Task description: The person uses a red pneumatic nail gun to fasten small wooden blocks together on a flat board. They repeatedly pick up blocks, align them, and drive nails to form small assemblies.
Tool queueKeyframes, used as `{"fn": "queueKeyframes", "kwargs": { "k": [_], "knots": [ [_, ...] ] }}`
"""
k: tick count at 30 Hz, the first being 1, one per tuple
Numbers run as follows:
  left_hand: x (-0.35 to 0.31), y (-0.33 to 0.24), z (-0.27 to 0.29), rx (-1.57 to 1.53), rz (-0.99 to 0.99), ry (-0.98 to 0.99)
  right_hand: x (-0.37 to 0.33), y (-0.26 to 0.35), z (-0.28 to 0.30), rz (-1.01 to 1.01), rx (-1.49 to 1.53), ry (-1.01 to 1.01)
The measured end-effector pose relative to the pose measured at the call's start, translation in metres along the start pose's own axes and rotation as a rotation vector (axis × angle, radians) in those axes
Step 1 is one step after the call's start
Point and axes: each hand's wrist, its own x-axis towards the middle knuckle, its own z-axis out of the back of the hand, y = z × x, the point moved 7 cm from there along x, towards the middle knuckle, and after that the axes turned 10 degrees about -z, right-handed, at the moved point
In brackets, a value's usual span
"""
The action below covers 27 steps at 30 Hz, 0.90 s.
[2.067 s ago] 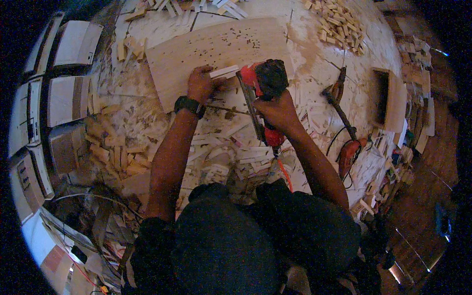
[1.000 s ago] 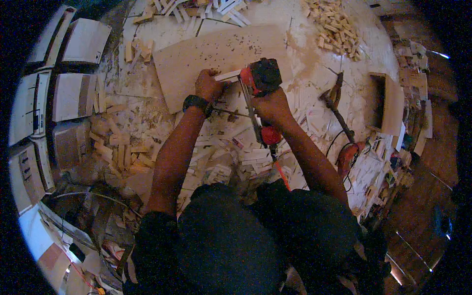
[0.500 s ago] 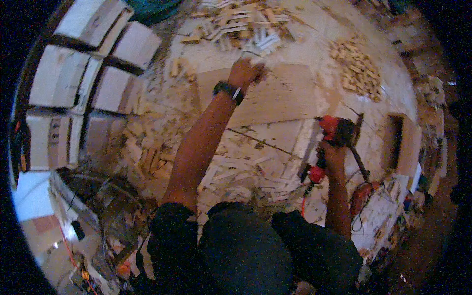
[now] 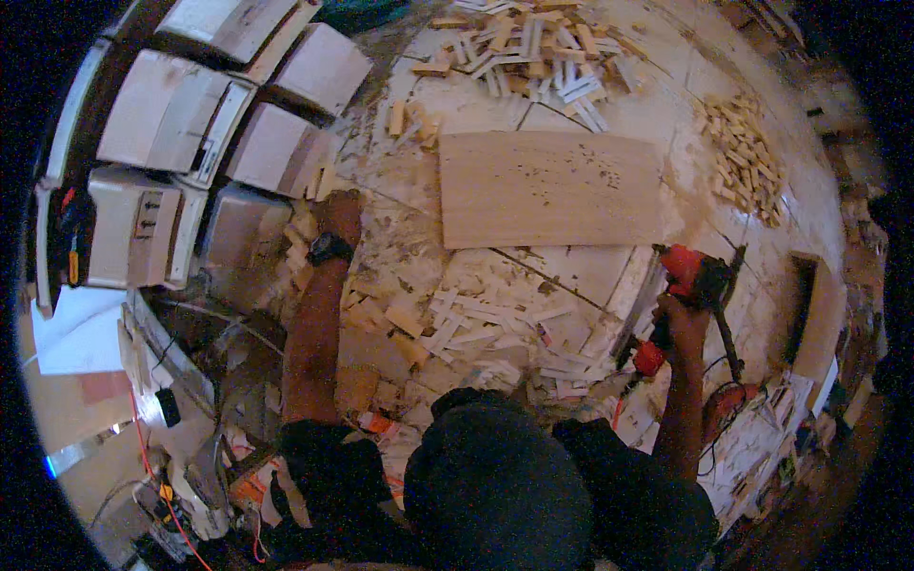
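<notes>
A flat, rectangular light-brown wooden board (image 4: 533,190), fine-grained and sprinkled with dark specks, lies on the pale, sawdust-streaked floor (image 4: 400,233), ahead of the person and between the hands. Thin whitish wooden strips (image 4: 495,319) lie crisscrossed on its near side; joined pale and tan wooden pieces (image 4: 533,48) form a loose heap beyond it, and short, blocky tan wood offcuts (image 4: 747,157) are piled far right.

The left arm reaches forward to the left, a dark wristband (image 4: 329,249) on its wrist. The left hand (image 4: 340,215) is beside small tan wooden blocks (image 4: 303,228); whether its fingers are open or closed on anything I cannot tell. The right hand (image 4: 682,322), nearer the person, has its fingers wrapped around the grip of a red-and-black power tool (image 4: 687,271).

The board's left edge stands well apart from the left hand, with dusty floor between; its near right corner is near the power tool.
</notes>
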Motion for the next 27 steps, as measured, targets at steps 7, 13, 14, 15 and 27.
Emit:
{"fn": "queueKeyframes", "kwargs": {
  "k": [7, 13, 14, 15, 27],
  "knots": [
    [0.067, -0.24, 0.091, -1.834, -0.046, 0.013, -0.001, 0.006, -0.002, -0.074, -0.138, -0.015],
    [0.113, -0.365, 0.115, -0.948, -0.254, -0.058, -0.009, -0.001, 0.02, -0.147, -0.046, -0.051],
    [0.115, -0.368, 0.108, -0.929, -0.219, -0.017, -0.01, -0.005, 0.024, -0.159, -0.01, -0.053],
    [0.116, -0.365, 0.101, -0.896, -0.171, 0.005, -0.01, -0.005, 0.026, -0.13, -0.023, -0.04],
    [0.011, -0.363, 0.124, -0.767, -0.472, 0.031, -0.001, -0.016, 0.032, 0.006, -0.203, 0.006]
  ]
}}
